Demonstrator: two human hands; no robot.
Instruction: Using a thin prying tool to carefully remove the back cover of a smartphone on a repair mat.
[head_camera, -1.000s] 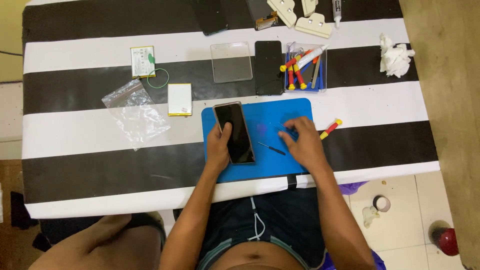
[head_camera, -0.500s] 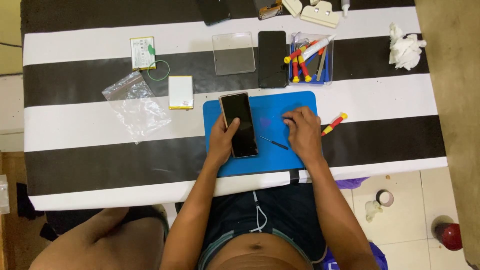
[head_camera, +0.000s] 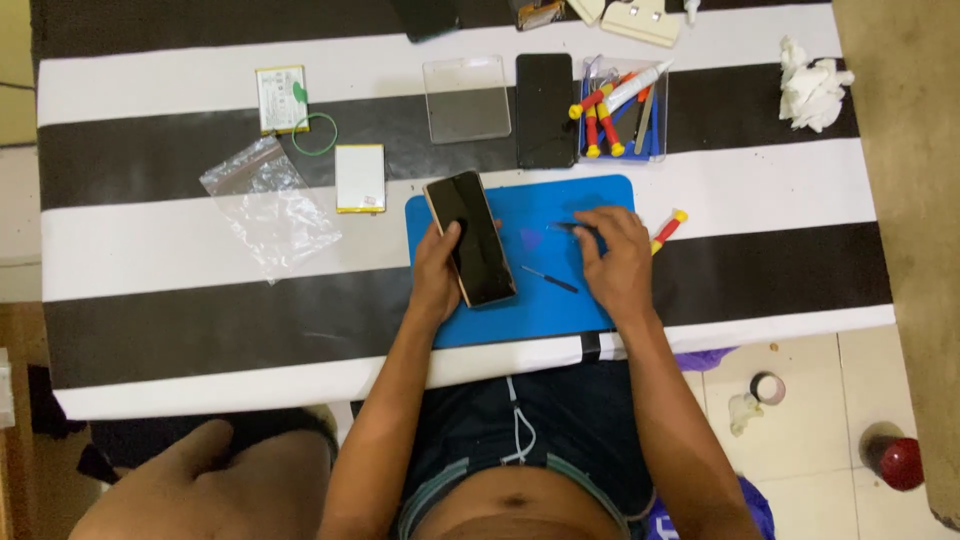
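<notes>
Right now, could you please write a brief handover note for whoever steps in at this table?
Left hand: holds the dark phone, which lies tilted on the blue mat, thumb on its glass.
Right hand: resting on the mat, fingertips at a small dark tool; whether it grips the tool cannot be told.
Nearby: a thin dark screwdriver lies loose on the mat between the hands; a red and yellow screwdriver sits just off the mat's right edge.
Done: the phone looks closed, with no parts visibly removed.
Left: judging by that, any opening work is yet to begin.

Left hand with fingers curled and thumb extended, right hand palm-down, both forearms reaching forward
</notes>
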